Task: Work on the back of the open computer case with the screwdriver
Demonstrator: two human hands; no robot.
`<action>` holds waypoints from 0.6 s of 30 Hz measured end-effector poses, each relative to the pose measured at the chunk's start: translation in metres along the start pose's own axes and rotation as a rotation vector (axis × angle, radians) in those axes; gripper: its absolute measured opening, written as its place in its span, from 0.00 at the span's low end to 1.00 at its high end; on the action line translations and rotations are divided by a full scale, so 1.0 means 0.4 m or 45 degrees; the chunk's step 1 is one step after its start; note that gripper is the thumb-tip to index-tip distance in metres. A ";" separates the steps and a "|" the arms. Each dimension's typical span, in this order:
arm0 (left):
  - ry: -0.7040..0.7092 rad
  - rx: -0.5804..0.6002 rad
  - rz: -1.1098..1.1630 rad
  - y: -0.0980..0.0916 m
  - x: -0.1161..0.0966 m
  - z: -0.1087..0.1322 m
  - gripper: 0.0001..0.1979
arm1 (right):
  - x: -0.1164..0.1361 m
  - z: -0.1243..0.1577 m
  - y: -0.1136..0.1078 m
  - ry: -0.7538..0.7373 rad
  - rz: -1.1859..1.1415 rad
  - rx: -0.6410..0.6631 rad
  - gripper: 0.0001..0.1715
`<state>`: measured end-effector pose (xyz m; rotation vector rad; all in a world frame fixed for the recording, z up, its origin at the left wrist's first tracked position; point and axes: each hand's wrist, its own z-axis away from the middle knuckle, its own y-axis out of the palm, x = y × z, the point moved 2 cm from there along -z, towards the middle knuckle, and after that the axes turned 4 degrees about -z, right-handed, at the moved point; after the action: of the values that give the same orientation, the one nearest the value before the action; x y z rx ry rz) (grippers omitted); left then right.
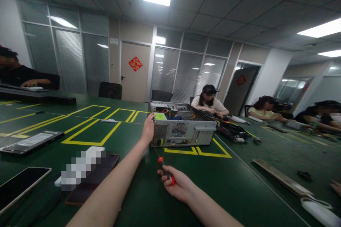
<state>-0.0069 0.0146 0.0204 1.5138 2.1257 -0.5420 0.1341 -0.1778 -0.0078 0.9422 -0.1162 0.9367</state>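
Note:
An open desktop computer case (183, 127) lies on the green table, its back panel with vents and ports facing me. Inside it show a power supply with a lime-green label (160, 116) and several coloured wires. My left hand (148, 129) grips the case's near left corner, beside the power supply; part of its fingers is hidden. In my right hand (177, 181) is a screwdriver (160, 159) with a red and black handle, fingers wrapped round it. The thin shaft slants up and left, and its tip is at the lower left corner of the back panel. Whether it touches a screw, I cannot make out.
Phones (22, 184) and a hard-drive-like flat device (33, 142) lie on the left. Yellow tape (82, 143) marks the table. Black parts and cables (234, 131) lie right of the case, a long metal strip (282, 177) nearer. Several people sit around, one (209, 101) behind the case.

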 end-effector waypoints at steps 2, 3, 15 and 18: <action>0.007 -0.002 -0.010 0.000 0.001 0.000 0.23 | 0.000 0.004 0.003 0.025 -0.011 -0.013 0.11; 0.007 -0.002 -0.015 0.000 0.001 0.000 0.23 | -0.001 0.006 0.004 0.046 -0.009 -0.012 0.14; 0.011 0.000 -0.021 -0.002 -0.001 -0.003 0.23 | 0.000 0.012 0.009 -0.071 0.072 -0.045 0.16; 0.008 -0.001 -0.021 -0.002 -0.004 -0.002 0.24 | 0.000 0.020 0.016 -0.164 0.101 -0.122 0.08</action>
<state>-0.0075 0.0137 0.0219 1.5008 2.1441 -0.5427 0.1317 -0.1820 0.0012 0.9141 -0.3077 0.9350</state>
